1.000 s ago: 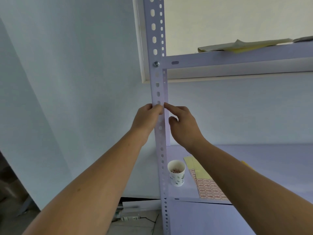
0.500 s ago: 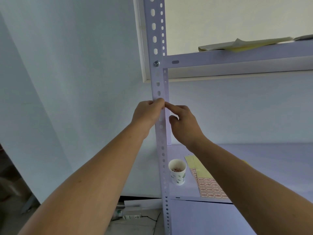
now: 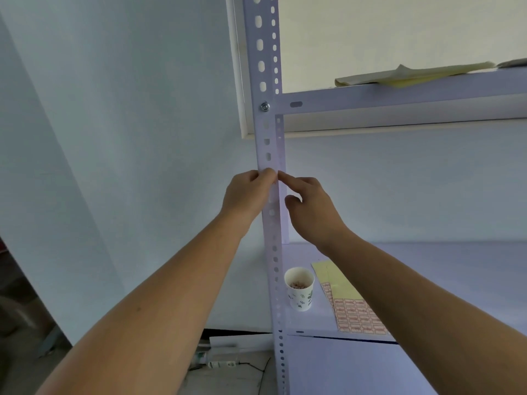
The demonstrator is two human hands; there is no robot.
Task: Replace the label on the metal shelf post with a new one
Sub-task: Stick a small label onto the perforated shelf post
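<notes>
On perforated post (image 3: 269,132), label hidden

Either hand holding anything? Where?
Cannot tell. Left hand and right hand meet fingertip to fingertip on the post; any label is hidden.

two bare forearms, no sleeves; left grip (image 3: 247,195) and right grip (image 3: 313,212) ungloved.

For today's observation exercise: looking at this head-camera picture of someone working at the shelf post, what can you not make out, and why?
- The label: hidden in the head view behind the fingertips of the left hand and right hand on the metal post.
- Print on the label sheet: too small, partly covered by the right forearm.
- Paper cup contents: too small to identify.
</notes>
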